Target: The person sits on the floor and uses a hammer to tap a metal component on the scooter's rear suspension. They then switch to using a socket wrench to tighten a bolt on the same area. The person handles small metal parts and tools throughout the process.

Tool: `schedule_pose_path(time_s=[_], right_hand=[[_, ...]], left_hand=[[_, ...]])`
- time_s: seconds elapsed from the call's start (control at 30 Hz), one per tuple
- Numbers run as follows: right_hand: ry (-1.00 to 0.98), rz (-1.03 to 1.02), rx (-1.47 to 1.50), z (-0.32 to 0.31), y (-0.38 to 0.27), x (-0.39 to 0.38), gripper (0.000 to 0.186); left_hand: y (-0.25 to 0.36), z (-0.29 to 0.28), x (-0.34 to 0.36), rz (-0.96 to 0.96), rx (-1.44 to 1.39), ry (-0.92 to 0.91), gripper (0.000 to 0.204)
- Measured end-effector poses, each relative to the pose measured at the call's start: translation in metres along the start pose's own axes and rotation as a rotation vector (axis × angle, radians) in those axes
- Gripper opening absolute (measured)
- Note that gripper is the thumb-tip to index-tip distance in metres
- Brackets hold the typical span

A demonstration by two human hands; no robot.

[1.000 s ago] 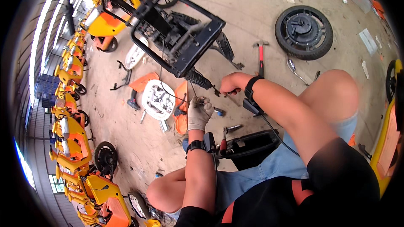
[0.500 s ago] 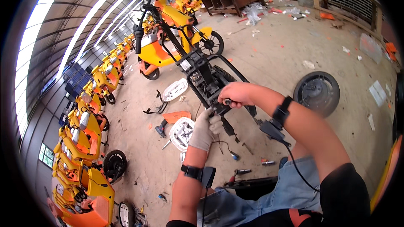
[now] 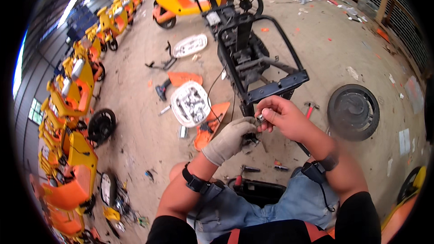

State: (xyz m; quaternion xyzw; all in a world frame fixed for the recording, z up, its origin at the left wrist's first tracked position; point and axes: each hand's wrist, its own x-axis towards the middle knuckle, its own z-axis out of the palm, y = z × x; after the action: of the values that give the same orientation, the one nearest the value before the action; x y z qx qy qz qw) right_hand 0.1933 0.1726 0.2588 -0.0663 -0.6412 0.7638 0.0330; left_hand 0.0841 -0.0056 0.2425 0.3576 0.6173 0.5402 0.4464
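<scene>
In front of me stands a stripped black scooter frame [image 3: 276, 86], its rear crossbar toward me. Just below that bar my right hand [image 3: 284, 116], bare, pinches a small silvery metal piece [image 3: 261, 118] between thumb and fingers; its exact kind is too small to tell. My left hand [image 3: 229, 142], in a pale work glove, is closed right beside it, fingertips close to the right hand's. A dark part [image 3: 250, 141] shows under the gloved fingers, but what they grip is mostly hidden.
On the floor to the left lie a white tray of metal parts [image 3: 177, 104], a drill [image 3: 162, 91] and orange panels [image 3: 212, 129]. To the right are a wheel [image 3: 353, 112] and a hammer [image 3: 310, 108]. Yellow scooters [image 3: 74, 149] line the left side.
My view has tilted down and closer to the frame's rear. Both hands have come away from the frame's side toward me, and now meet below the rear crossbar.
</scene>
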Motion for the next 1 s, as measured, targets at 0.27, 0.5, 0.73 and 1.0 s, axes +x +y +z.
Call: schedule_pose_path(time_s=[0.27, 0.5, 0.73, 1.0], right_hand=[[0.020, -0.057, -0.222, -0.007, -0.005, 0.013, 0.016], [-0.022, -0.052, -0.393, -0.012, -0.005, 0.020, 0.014], [-0.044, -0.028, -0.350, -0.007, -0.008, 0.019, 0.014], [-0.021, -0.110, -0.323, -0.011, -0.001, 0.023, 0.018]], left_hand=[[0.009, -0.002, 0.011, 0.002, -0.015, 0.011, 0.025], [0.003, -0.003, 0.022, 0.013, -0.039, 0.034, 0.023], [-0.012, -0.010, 0.020, 0.484, 0.529, 0.050, 0.022], [-0.011, -0.011, 0.026, 0.231, 0.287, -0.003, 0.034]])
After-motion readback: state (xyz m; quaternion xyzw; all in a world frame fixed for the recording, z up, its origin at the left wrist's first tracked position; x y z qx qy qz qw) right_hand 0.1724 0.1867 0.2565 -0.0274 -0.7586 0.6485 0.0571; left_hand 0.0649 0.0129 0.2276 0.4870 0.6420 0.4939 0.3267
